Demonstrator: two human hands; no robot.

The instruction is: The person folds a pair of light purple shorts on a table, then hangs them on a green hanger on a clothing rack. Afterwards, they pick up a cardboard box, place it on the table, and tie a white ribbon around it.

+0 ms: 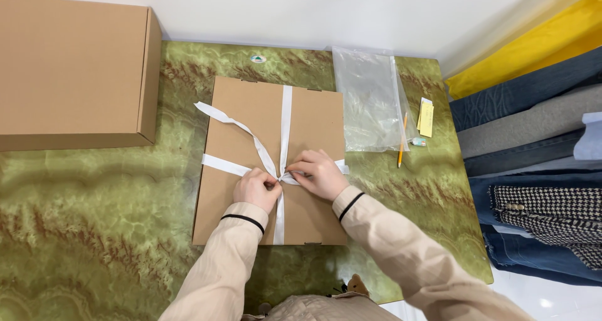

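Here, a flat cardboard box [251,126] lies mid-bench [94,233], wrapped crosswise in white ribbon [286,114]. Left hand [257,189] and right hand [320,173] meet over the box's lower half, fingers [301,168] pinched closed on the ribbon where the bands cross. One loose ribbon tail runs toward the box's upper-left corner. Right of the box: a clear plastic bag [370,101], a pencil [401,142], yellow sticky notes [426,117]. Left of the box: a bigger cardboard box [69,70]. Far right of the box: folded clothes [533,145].
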